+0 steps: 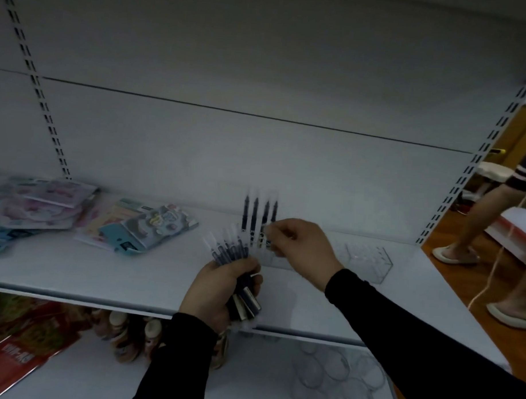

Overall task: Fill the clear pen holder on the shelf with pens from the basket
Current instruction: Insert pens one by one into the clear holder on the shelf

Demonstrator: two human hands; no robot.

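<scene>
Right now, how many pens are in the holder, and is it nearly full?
Four dark pens stand upright in the clear plastic pen holder. The right hand pinches the rightmost one. The left hand grips a bundle of dark pens not yet placed. The holder's right part looks empty, so plenty remains.

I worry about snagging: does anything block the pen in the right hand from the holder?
Nothing visible does. The right hand pinches a pen right at the clear pen holder, beside three pens already standing there.
</scene>
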